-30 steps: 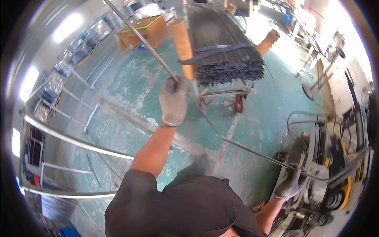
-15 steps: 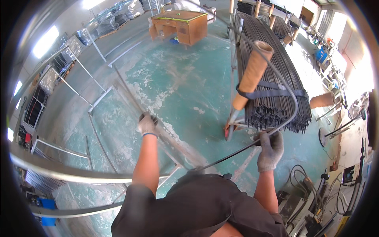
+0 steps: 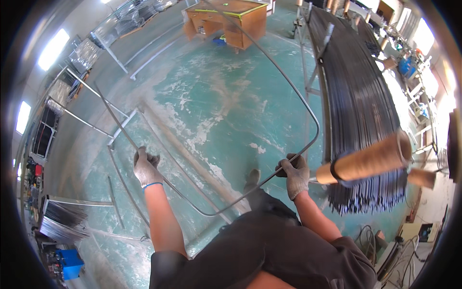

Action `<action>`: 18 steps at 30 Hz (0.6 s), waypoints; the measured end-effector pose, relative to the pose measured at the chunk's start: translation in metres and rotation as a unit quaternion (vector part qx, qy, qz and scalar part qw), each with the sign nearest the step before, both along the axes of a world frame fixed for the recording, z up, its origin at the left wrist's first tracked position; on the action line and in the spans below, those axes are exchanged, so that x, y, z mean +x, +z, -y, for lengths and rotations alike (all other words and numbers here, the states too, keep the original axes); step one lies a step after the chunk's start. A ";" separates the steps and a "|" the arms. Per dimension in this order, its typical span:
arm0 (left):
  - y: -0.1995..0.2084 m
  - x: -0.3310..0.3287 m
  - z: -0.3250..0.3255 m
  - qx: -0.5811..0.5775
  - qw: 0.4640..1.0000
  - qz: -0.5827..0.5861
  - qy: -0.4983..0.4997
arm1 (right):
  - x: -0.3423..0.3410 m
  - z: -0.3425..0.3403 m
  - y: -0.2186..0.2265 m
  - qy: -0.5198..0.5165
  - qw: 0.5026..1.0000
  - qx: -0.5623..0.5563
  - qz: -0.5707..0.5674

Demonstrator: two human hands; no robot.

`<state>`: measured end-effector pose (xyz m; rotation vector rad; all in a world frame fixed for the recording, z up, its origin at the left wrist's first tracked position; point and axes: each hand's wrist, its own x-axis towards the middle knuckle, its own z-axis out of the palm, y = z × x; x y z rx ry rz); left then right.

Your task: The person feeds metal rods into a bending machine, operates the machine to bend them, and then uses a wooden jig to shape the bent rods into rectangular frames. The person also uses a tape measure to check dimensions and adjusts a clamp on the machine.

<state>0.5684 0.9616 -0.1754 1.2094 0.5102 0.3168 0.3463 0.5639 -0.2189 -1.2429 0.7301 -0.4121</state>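
Observation:
Between my two hands is a long, thin metal rod (image 3: 317,126), dark grey and bent at two rounded corners into a wide U. My left hand (image 3: 146,168), in a pale glove with dark fingers, is closed round its left leg. My right hand (image 3: 296,176), gloved alike, grips the middle stretch close to the right-hand corner. From that corner the other leg runs up and away toward the desk. Right of my right hand, a brown cardboard tube (image 3: 370,159) sticks out in front of a large bundle of black rods (image 3: 356,91) on a rack.
A wooden desk (image 3: 250,30) stands far ahead on the worn green floor (image 3: 231,125). Metal frames (image 3: 120,127) lie to the left. A bundle of thin rods (image 3: 62,219) and a blue box (image 3: 71,262) are at the lower left. Cables (image 3: 368,236) lie at the lower right.
My left hand has moved left, and my right hand left and slightly up, with the bent rod. The view has turned, so the black bundle and cardboard tube appear farther right and lower.

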 end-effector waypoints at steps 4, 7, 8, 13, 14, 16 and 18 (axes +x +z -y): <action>0.043 0.103 0.028 0.007 0.999 0.024 -0.043 | 0.127 0.022 -0.066 0.010 0.995 0.081 -0.052; 0.097 0.166 0.076 0.018 0.993 0.059 -0.104 | 0.219 0.037 -0.086 0.028 0.989 0.128 -0.074; 0.106 0.187 0.087 0.007 0.990 0.073 -0.117 | 0.245 0.041 -0.092 0.056 0.987 0.112 -0.099; 0.100 0.293 0.097 -0.027 0.987 0.060 -0.145 | 0.370 0.068 -0.110 0.239 0.948 0.055 -0.201; 0.094 0.319 0.102 -0.018 0.987 0.059 -0.147 | 0.394 0.078 -0.115 0.255 0.944 0.021 -0.209; 0.071 0.372 0.110 -0.009 0.986 0.049 -0.160 | 0.434 0.099 -0.132 0.285 0.927 -0.055 -0.237; 0.060 0.426 0.133 0.010 0.987 0.035 -0.157 | 0.470 0.143 -0.176 0.314 0.890 -0.176 -0.280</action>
